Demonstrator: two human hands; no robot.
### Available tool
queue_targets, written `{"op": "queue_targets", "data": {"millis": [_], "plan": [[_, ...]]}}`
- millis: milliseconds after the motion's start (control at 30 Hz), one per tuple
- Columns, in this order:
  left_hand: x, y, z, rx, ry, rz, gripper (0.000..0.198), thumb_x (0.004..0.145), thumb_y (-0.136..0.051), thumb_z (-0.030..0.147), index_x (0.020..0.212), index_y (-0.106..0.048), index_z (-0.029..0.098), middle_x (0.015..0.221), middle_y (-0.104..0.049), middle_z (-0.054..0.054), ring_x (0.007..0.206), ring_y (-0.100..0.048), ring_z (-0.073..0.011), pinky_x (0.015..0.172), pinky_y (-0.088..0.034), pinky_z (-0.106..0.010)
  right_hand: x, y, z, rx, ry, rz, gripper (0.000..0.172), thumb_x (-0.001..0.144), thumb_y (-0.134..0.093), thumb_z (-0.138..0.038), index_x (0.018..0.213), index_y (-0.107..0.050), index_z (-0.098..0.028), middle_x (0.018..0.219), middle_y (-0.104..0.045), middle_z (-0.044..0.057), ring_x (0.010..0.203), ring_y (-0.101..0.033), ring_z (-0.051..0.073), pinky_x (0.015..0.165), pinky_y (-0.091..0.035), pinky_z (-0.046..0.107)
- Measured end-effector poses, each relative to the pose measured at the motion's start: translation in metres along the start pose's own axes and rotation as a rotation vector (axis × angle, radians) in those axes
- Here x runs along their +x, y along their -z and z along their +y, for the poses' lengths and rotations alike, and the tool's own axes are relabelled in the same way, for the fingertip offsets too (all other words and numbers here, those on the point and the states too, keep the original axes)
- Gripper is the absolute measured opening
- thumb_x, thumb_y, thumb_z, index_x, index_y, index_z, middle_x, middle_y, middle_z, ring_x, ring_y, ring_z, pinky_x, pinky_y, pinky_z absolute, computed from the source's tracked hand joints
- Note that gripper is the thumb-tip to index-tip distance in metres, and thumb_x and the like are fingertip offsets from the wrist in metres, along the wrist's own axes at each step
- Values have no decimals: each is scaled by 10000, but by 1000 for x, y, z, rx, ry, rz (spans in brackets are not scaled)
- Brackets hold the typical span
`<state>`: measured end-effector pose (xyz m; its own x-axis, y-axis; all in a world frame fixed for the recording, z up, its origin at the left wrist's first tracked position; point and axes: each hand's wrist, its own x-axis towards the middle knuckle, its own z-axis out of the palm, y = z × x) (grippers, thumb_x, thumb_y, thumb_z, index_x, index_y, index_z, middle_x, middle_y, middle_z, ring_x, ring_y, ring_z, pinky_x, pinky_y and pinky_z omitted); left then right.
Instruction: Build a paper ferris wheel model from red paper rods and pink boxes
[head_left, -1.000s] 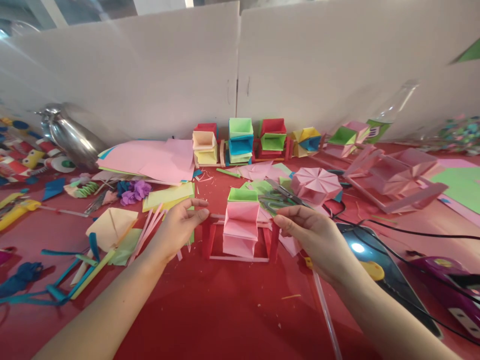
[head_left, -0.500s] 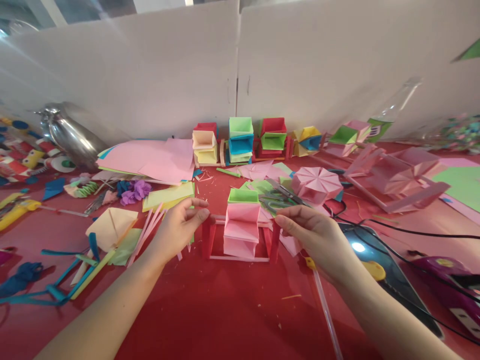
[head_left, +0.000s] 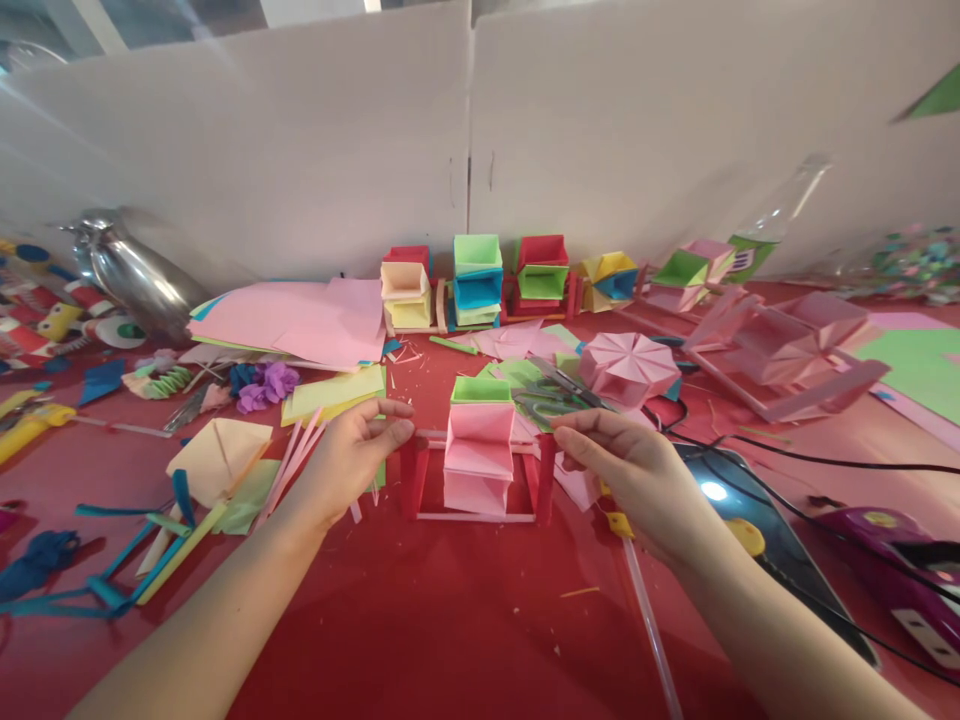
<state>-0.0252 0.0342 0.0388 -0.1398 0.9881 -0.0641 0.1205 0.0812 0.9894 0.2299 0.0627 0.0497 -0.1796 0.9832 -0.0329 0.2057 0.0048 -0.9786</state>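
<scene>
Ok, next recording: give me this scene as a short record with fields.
Left hand: pinching the left red post near its top
Right hand: pinching the right red post near its top
Between posts: pink-and-green paper wheel
Surface: red tabletop
Far left: steel jug, pink paper sheets
Far right: clear bottle

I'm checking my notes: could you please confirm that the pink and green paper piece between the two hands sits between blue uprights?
Not quite: the head view shows red uprights, not blue. The paper piece does sit between them, between the left hand and right hand.
</scene>
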Motion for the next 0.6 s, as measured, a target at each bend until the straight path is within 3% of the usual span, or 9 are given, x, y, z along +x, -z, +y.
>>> {"op": "queue_targets", "data": {"millis": [333,600], "plan": [[1,0,-1,39,-22,29,295,706,-678,371,907,-598,172,759,-695,-28,764,-645,-180,730,-429,-273,-1,3,-2,-53,8,-32,340,735,-602,-461,910,-626,-171,684,-590,-11,459,-431,55,386,-324,195],[2,2,-4,42,-31,10,301,715,-667,388,913,-597,172,747,-687,-27,782,-635,-183,747,-416,-279,6,14,3,-194,46,-154,435,756,-582,-490,1062,-580,-179,902,-633,39,734,-565,132,592,-444,235]]}}
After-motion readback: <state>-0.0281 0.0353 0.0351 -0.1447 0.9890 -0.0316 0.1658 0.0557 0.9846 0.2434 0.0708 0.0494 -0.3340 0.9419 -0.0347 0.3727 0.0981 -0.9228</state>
